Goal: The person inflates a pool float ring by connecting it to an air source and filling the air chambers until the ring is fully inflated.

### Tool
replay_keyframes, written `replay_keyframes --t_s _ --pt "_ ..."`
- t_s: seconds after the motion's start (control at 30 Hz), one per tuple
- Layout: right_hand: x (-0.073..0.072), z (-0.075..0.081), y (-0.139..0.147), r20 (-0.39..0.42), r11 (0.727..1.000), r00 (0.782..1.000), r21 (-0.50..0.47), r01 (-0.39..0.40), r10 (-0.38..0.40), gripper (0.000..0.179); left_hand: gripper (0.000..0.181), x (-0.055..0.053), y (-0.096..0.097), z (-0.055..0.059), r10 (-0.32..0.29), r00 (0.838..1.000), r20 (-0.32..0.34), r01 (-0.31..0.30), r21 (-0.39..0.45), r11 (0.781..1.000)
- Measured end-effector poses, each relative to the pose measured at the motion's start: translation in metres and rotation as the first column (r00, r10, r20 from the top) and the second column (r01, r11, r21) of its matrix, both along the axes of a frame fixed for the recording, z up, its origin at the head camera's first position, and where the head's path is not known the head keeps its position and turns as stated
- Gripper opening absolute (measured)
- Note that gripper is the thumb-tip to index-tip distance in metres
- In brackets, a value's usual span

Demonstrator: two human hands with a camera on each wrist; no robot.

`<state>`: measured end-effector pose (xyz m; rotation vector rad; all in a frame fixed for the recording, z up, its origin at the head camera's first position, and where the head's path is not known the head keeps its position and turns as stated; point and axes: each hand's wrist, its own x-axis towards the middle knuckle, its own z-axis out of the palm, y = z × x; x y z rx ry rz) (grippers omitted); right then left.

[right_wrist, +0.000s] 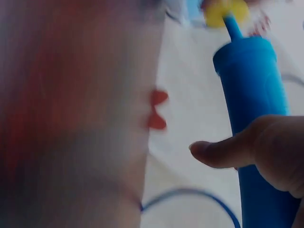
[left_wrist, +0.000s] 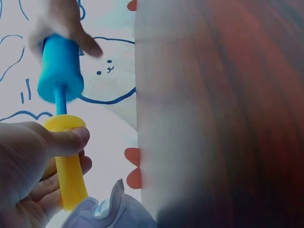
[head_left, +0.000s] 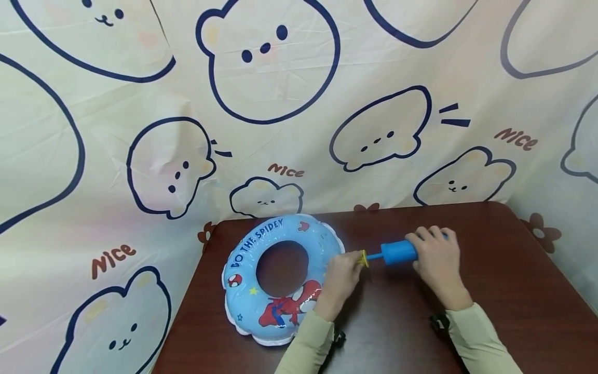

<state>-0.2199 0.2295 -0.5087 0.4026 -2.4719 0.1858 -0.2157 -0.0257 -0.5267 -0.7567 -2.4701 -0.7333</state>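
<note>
A blue hand air pump is held level above the table, its narrow blue rod showing between the barrel and a yellow flanged end piece. My left hand grips that yellow piece, thumb pressed below its flange. Round the blue barrel is my right hand, its thumb lying along the side. An inflated light-blue swim ring with cartoon print is just left of my left hand, partly behind it. Whether the yellow piece touches the ring cannot be told.
The dark brown table has a rounded far-right corner. Behind it hangs a pale cloth printed with bear outlines. Black straps circle the wrists below light green sleeves.
</note>
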Motion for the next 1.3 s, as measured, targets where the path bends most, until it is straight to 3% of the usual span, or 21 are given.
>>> replay_keyframes --t_s 0.27,0.57,0.9,1.03,1.17,1.3 --pt "0.000 0.013 0.044 -0.024 0.998 0.998 -0.011 0.055 -0.055 0.052 0.012 -0.001 -0.002 0.001 0.011 1.000 -0.016 -0.011 -0.006 1.000" --pt "0.000 0.003 0.015 0.011 0.996 1.000 0.091 0.011 -0.012 0.061 0.009 0.000 0.001 -0.002 0.011 0.993 -0.116 -0.023 -0.098 0.995" --pt "0.005 -0.013 -0.021 0.008 0.993 1.000 0.112 -0.024 0.024 0.052 0.008 0.003 0.001 0.000 -0.026 0.999 -0.026 0.024 -0.065 0.998" --pt "0.007 -0.015 -0.026 0.044 0.993 0.999 0.109 -0.036 0.031 0.053 0.010 0.004 0.001 -0.001 -0.016 1.000 -0.011 0.015 -0.062 0.998" --pt "0.005 -0.009 -0.016 0.079 0.996 0.996 0.081 -0.038 0.032 0.055 0.013 0.003 -0.001 0.001 0.006 1.000 0.016 -0.005 -0.062 0.998" --pt "0.001 0.002 0.011 0.058 1.000 0.998 0.031 -0.004 0.002 0.052 0.013 0.002 -0.002 0.003 0.029 0.998 0.047 -0.026 -0.065 0.998"
